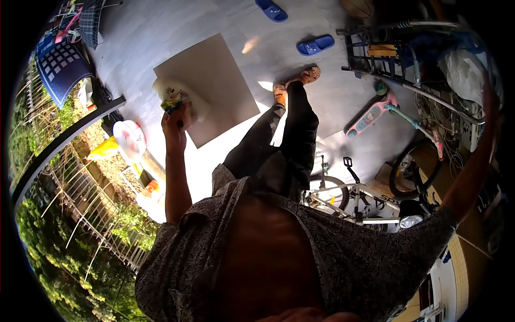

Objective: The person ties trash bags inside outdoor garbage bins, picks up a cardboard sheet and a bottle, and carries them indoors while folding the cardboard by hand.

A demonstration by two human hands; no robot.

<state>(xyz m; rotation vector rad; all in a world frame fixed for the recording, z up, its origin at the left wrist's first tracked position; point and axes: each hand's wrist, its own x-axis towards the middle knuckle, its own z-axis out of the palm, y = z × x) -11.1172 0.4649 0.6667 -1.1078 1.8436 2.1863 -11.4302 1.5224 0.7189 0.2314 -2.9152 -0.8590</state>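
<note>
My left hand [179, 117] is closed around what looks like a pale plastic bag [196, 103] with dark lettering and a bright yellow and blue printed part. It hangs over a flat grey board [228, 80] on the floor; I cannot make out what is inside. My right arm [472, 174] reaches far out to the right. The right hand [490, 99] is at the dark edge of the view, beside a white plastic bag [464, 72] on a cluttered rack. Its fingers are too dark to read.
Blue slippers [316, 45] lie on the grey floor ahead. To the right are a pink scooter [371, 119], a metal-framed rack [375, 53] and a white bicycle [354, 198]. A dark railing [70, 137] runs along the left, with a white round fan-like object [129, 137] near it.
</note>
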